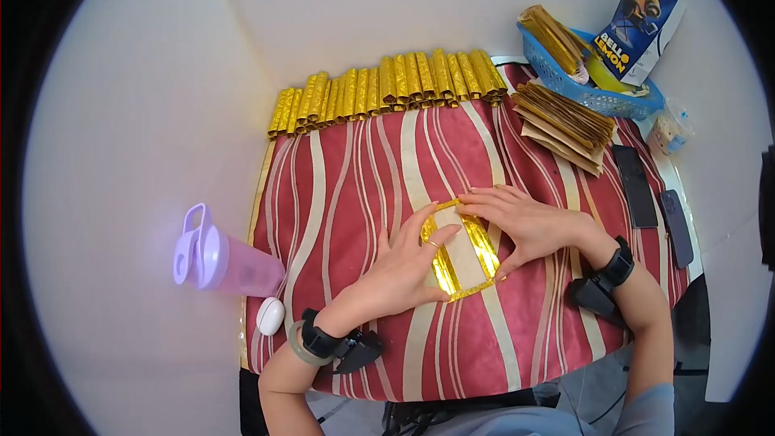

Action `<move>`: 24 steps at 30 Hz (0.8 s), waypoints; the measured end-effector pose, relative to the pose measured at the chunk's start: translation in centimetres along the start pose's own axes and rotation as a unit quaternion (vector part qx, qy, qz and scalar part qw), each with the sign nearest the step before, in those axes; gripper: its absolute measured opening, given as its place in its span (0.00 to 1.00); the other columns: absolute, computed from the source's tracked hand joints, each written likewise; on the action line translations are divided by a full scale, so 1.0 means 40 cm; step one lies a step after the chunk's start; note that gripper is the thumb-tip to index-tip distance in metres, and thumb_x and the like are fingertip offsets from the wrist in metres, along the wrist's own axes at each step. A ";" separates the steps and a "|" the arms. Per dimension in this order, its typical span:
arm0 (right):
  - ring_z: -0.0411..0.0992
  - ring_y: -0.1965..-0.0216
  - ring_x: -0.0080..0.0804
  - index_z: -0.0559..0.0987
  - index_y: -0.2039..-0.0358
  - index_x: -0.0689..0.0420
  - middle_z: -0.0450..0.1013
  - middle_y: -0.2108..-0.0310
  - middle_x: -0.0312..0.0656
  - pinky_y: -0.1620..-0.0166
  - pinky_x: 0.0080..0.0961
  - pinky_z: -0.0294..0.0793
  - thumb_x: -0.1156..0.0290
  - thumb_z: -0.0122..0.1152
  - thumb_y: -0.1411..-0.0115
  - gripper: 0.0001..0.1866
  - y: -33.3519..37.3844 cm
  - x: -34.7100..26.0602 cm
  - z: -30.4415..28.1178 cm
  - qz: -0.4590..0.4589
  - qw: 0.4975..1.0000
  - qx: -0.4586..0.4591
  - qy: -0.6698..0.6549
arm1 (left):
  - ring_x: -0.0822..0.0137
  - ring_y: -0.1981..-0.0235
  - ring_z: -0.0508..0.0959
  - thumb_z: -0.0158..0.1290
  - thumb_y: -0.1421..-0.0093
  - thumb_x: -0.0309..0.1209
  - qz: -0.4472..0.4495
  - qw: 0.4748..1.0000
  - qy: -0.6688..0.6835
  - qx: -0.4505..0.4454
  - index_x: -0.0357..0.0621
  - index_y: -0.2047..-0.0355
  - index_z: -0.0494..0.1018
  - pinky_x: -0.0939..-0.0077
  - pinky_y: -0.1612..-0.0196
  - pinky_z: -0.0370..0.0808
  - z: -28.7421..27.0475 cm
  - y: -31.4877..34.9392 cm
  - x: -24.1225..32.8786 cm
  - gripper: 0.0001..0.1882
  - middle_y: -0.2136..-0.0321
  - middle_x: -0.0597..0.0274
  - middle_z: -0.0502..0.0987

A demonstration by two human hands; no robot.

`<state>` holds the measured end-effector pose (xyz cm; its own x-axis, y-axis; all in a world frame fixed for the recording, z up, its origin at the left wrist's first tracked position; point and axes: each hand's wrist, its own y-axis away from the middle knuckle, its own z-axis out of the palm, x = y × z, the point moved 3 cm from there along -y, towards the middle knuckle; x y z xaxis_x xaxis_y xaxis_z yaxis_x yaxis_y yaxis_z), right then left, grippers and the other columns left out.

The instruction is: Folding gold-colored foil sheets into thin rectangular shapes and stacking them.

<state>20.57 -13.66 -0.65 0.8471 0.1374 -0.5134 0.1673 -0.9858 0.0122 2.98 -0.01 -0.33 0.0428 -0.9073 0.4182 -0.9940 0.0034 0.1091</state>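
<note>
A small beige paper sheet with gold foil edges (463, 252) lies on the cloth in front of me. Gold strips run down its left and right sides, with beige paper between them. My left hand (397, 266), a ring on one finger, holds the sheet's left side, thumb at the near corner and fingertips at the far end and on the gold strip. On the opposite side my right hand (529, 224) grips it likewise, fingers at the far corner and thumb by the near one. The undersides of the fingers are hidden.
Rolled gold foil tubes (379, 89) line the table's back edge. At the right are a paper stack (565, 121), a blue basket (553, 77), a plastic cup (670, 131) and two dark phones (636, 186). A purple bottle (230, 262) and white oval case (270, 316) stand left.
</note>
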 end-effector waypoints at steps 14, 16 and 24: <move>0.47 0.32 0.55 0.52 0.35 0.68 0.56 0.36 0.58 0.31 0.50 0.40 0.40 0.69 0.57 0.60 -0.007 -0.022 0.014 0.065 0.982 0.113 0.139 | 0.58 0.42 0.65 0.61 0.52 0.32 0.225 0.947 -0.196 0.116 0.55 0.50 0.76 0.45 0.42 0.55 0.011 0.006 0.062 0.26 0.50 0.66 0.70; 0.48 0.32 0.55 0.53 0.36 0.68 0.56 0.37 0.58 0.32 0.50 0.41 0.39 0.68 0.56 0.59 -0.011 -0.020 0.022 0.069 0.977 0.129 0.154 | 0.62 0.44 0.67 0.61 0.51 0.32 0.224 0.944 -0.191 0.148 0.55 0.52 0.77 0.47 0.44 0.57 0.030 0.001 0.072 0.23 0.56 0.70 0.73; 0.59 0.39 0.48 0.65 0.41 0.62 0.68 0.47 0.55 0.35 0.41 0.54 0.56 0.65 0.46 0.37 0.011 0.010 -0.019 0.074 0.975 0.179 0.112 | 0.66 0.51 0.73 0.63 0.51 0.37 0.233 0.928 -0.181 0.227 0.51 0.66 0.81 0.53 0.49 0.60 0.028 0.001 0.077 0.12 0.69 0.72 0.76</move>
<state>21.35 -13.96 -0.18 0.9443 -0.0304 -0.3277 -0.1174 -0.9614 -0.2490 2.96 -3.26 -0.04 -0.3577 -0.9337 -0.0144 -0.8390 0.3281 -0.4340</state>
